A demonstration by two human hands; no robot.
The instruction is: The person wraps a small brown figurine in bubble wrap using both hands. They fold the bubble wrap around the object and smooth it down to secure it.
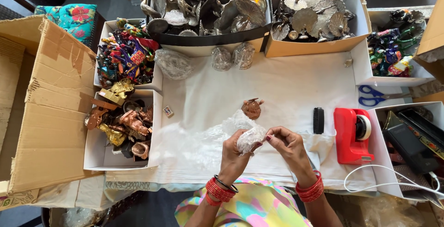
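Two hands meet above the white cloth (277,88), left hand (233,150) cupped around a small bubble-wrap bundle (251,139), right hand (287,146) pinching its edge; it looks light, soft, crinkly, best gripped around its padded middle.

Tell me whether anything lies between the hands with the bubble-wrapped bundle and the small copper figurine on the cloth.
Nothing solid does. Both hands, left hand and right hand, hold the bubble-wrapped bundle. The copper figurine stands just beyond on the white cloth; only loose bubble wrap lies between. The black brush sits off to the right.
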